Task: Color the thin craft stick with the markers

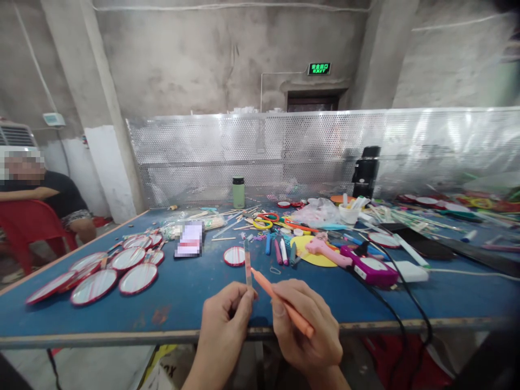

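My left hand (227, 319) pinches the lower end of a narrow flat stick (247, 260), which points away over the blue table and has reddish marks along it. My right hand (306, 322) grips an orange marker (290, 307) like a pen; its tip is at the stick's right edge, and I cannot tell whether it touches. Just left of the stick lies a small round disc (234, 256) with a red rim. Several capped markers (280, 251) in blue, purple and white lie beyond the right hand.
Several larger red-rimmed discs (138, 278) overlap at left, near a phone (189, 240). A pink and purple tool (369, 268) with cables lies right. Scissors (265, 221), sticks and plastic bags clutter the back, with a green bottle (239, 194). A person (60, 195) sits far left.
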`<state>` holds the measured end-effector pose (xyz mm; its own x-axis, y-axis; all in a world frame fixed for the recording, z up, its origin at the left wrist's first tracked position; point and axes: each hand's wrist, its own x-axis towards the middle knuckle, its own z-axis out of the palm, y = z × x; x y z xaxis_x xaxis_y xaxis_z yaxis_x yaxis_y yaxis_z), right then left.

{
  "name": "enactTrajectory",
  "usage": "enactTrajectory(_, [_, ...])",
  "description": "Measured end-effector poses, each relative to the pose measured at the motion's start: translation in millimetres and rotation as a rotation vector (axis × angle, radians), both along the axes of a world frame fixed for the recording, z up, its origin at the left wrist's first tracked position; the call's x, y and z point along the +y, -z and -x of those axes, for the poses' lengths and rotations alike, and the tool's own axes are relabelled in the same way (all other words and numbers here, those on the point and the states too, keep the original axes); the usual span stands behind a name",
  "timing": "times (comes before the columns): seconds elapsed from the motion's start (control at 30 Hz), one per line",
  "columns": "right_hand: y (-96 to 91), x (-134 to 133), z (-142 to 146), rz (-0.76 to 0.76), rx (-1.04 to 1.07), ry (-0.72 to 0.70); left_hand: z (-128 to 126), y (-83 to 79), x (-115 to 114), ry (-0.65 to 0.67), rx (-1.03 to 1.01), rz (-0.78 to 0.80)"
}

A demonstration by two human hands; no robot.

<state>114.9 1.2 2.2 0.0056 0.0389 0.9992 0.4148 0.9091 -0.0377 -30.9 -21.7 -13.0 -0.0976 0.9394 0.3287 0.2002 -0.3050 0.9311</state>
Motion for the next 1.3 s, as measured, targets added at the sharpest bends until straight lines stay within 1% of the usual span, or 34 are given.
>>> enactTrajectory(0.53, [2.6, 0.7, -0.5, -0.022, 0.009, 0.013, -0.3, -3.5, -1.1, -0.005, 0.000, -0.020])
enactTrajectory(0.87, [3.7, 0.0, -0.9, -0.018, 0.017, 0.027, 1.1, -0.2, -0.8, 0.010, 0.003, -0.009])
enactTrajectory(1.3, [3.4, -0.6, -0.7, -0.012, 0.014, 0.011, 1.4, -1.9, -1.6, 0.016, 0.031, -0.020])
